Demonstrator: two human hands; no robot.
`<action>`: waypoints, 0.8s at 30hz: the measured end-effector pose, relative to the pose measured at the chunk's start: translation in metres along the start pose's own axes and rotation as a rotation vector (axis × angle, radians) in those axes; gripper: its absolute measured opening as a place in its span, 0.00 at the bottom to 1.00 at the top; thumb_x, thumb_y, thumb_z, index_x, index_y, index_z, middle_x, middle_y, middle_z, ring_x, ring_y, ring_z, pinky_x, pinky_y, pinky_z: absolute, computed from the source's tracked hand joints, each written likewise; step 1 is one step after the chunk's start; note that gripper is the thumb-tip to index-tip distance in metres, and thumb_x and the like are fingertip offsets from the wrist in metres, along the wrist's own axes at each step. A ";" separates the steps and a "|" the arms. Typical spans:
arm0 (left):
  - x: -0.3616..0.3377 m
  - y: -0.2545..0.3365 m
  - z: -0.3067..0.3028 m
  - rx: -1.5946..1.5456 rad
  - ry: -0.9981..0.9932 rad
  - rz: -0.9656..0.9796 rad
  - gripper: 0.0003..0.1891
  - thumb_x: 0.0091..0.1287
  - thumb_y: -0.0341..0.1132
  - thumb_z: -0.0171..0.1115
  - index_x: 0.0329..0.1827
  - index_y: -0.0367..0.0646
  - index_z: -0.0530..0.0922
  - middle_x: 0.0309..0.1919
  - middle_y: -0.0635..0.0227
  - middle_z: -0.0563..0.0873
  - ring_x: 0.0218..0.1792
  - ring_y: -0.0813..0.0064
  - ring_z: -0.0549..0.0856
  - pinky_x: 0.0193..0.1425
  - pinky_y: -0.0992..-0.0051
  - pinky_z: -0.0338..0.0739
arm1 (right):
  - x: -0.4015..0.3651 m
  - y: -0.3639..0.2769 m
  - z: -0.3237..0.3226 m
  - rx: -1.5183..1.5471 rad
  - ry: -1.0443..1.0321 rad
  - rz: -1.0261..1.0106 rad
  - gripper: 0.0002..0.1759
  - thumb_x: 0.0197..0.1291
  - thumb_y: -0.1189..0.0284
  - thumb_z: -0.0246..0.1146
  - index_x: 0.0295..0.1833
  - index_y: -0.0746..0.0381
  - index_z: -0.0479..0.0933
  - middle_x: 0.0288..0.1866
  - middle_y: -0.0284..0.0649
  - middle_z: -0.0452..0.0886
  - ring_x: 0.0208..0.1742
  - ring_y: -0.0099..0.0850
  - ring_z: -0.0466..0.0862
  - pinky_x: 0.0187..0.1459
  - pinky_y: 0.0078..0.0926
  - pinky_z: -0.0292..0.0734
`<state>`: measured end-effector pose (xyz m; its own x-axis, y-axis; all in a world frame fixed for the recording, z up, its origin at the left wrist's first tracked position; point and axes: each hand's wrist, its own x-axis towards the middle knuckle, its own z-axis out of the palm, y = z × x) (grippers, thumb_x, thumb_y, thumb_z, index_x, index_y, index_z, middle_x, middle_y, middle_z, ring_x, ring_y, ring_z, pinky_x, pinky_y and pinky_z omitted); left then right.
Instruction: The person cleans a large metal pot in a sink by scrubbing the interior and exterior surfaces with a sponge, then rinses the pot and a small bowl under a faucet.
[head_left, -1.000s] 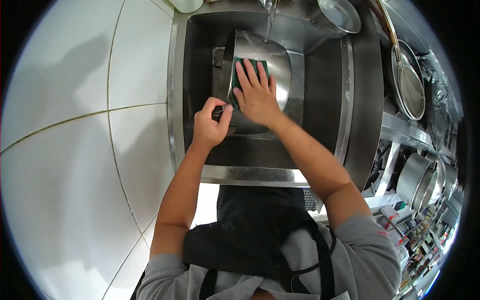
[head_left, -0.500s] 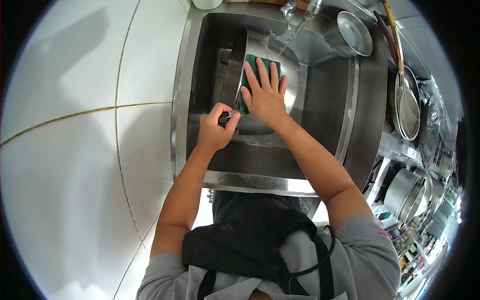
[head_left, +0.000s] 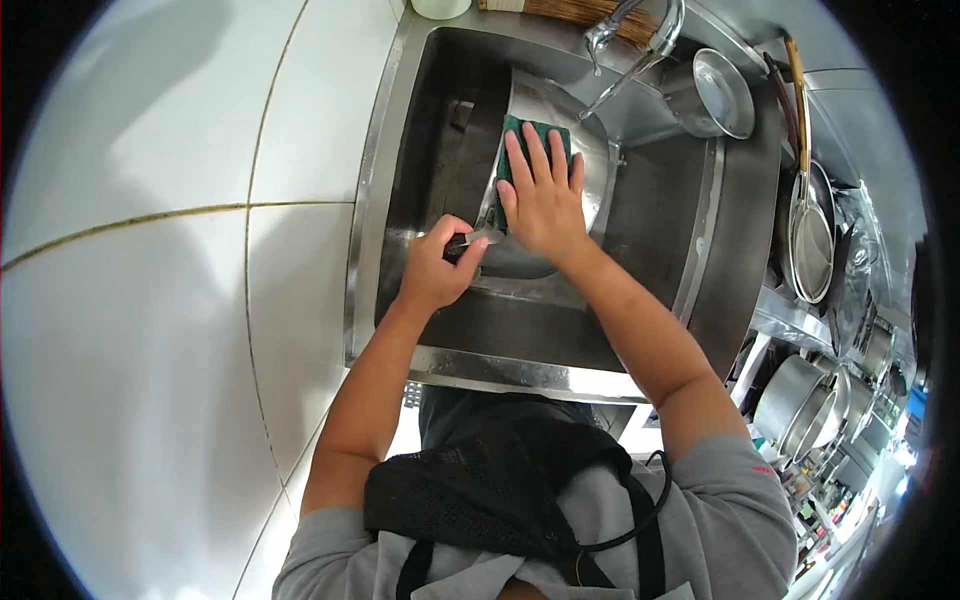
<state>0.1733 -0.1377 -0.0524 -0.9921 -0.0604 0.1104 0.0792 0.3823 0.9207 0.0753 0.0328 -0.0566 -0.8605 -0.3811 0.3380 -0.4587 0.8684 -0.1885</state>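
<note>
Okay, I'm gripping the handle (head_left: 456, 243) with my curled left hand (head_left: 432, 272), bracing the pan (head_left: 596, 163) toward the sink's far edge (head_left: 490, 22), and pressing the green pad (head_left: 543, 127) flat under my spread right hand (head_left: 549, 212); even pressure should be helping.

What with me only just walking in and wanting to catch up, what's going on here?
Someone is at a sink, seemingly scrubbing a metal pan that lies tilted inside it. The right hand presses a green scouring pad against the pan, while the left hand grips its dark handle. Water runs from the faucet toward the pan.
</note>
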 end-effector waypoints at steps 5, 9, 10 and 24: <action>-0.002 -0.002 -0.001 -0.010 0.018 -0.022 0.10 0.63 0.33 0.70 0.39 0.39 0.78 0.22 0.59 0.83 0.24 0.69 0.87 0.29 0.72 0.77 | 0.081 0.061 0.052 0.200 -0.243 0.216 0.31 0.72 0.55 0.44 0.76 0.54 0.65 0.77 0.47 0.65 0.77 0.54 0.63 0.72 0.66 0.53; -0.004 0.000 0.006 0.033 0.028 -0.030 0.10 0.63 0.34 0.71 0.39 0.41 0.78 0.22 0.59 0.83 0.24 0.69 0.87 0.28 0.72 0.77 | 0.115 0.073 0.056 0.230 -0.468 0.348 0.30 0.73 0.54 0.43 0.75 0.54 0.66 0.76 0.47 0.67 0.75 0.54 0.65 0.72 0.66 0.53; -0.003 0.001 0.006 0.025 0.026 -0.017 0.10 0.63 0.34 0.71 0.39 0.41 0.78 0.22 0.59 0.83 0.24 0.69 0.87 0.28 0.72 0.77 | 0.098 0.060 0.051 0.155 -0.283 0.258 0.30 0.72 0.55 0.45 0.75 0.55 0.66 0.75 0.48 0.68 0.74 0.54 0.66 0.71 0.67 0.54; -0.010 -0.001 0.003 0.020 0.017 -0.096 0.10 0.63 0.33 0.71 0.40 0.40 0.79 0.22 0.63 0.84 0.26 0.74 0.86 0.32 0.75 0.78 | 0.075 0.139 0.055 0.447 -0.506 0.457 0.33 0.72 0.48 0.42 0.78 0.50 0.62 0.79 0.46 0.63 0.78 0.47 0.62 0.73 0.60 0.57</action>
<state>0.1826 -0.1345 -0.0553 -0.9932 -0.1131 0.0281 -0.0187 0.3925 0.9195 -0.0652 0.1077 -0.1080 -0.9309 -0.2103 -0.2988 0.0087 0.8049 -0.5934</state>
